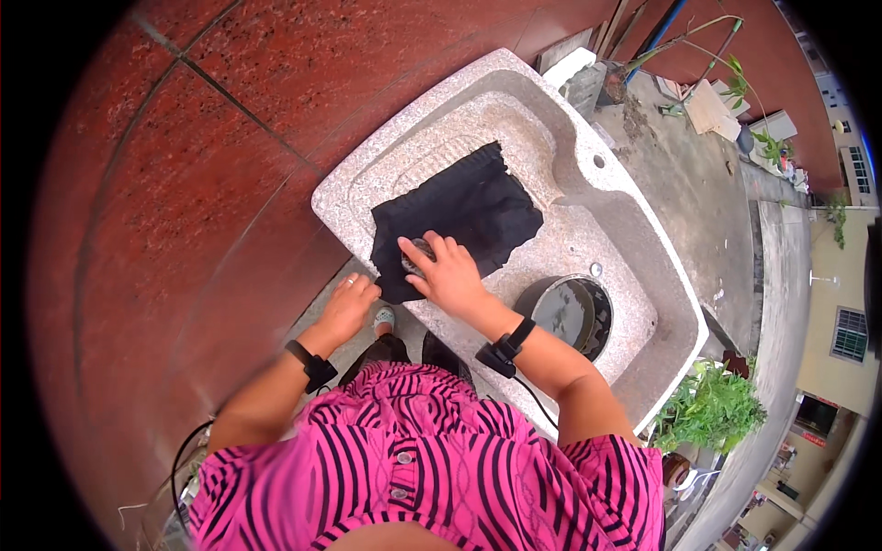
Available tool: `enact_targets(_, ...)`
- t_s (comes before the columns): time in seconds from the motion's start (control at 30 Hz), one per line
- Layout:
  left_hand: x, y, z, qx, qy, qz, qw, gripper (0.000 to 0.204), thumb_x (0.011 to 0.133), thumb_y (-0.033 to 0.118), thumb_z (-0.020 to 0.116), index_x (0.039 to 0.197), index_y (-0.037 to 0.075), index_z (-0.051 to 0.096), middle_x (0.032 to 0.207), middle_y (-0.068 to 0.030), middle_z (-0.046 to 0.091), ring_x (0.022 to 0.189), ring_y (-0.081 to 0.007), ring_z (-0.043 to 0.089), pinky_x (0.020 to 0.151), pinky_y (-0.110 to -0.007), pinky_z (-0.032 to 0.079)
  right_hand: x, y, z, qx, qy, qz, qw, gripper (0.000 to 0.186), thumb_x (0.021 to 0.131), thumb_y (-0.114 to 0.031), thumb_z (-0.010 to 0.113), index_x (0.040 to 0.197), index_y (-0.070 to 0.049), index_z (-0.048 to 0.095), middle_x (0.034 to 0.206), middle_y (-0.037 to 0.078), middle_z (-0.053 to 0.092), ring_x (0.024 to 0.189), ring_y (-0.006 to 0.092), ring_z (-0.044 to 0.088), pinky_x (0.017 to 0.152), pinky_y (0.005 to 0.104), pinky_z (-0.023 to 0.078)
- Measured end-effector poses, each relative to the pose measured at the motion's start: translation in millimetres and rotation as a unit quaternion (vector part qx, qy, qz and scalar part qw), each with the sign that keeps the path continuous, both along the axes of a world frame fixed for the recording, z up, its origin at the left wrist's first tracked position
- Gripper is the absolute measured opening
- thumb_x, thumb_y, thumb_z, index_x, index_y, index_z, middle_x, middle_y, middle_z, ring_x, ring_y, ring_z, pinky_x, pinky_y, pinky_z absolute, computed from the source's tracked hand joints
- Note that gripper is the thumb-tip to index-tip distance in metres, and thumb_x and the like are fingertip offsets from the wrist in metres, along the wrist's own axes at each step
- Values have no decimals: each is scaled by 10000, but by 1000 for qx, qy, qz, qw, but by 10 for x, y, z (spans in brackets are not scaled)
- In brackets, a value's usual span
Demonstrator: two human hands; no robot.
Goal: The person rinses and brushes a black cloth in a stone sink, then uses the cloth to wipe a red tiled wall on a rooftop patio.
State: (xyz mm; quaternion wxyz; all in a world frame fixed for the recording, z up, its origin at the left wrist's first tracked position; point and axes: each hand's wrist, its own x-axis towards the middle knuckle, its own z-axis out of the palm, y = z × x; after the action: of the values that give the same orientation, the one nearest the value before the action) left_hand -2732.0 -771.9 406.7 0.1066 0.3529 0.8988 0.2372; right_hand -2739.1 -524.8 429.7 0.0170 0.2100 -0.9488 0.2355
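Right hand [450,273] gripped a dark rounded object [417,255] on black cloth [473,207]; left hand [347,308] was at cloth's edge, grip unclear.

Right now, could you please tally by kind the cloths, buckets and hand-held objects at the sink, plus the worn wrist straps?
Black fabric cloth: 1
Dark round bucket: 1
Dark rounded object in the right hand: 1
Black wrist straps: 2
Total: 5
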Motion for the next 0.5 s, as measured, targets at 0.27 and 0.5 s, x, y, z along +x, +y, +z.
enact_targets(0.27,-85,143,232,-27,10,-8,1000,163,805,76,603,967,66,583,927,-110,525,926,-319,514,816,-442,421,-602,1905,-665,70,-125,-427,893,649,849,-409,636,1406,-151,424,1316,269,450,1122,428,539,916,451,476)
enact_targets(0.5,-78,1052,328,75,59,-94,991,250,789,153,674,1028,90,631,902,-48,536,930,-274,514,826,-436,408,-201,1818,-775,-377,-301,-424,767,661,931,-383,562,1431,-2,356,1352,160,514,1221,221,498,1018,308,375)
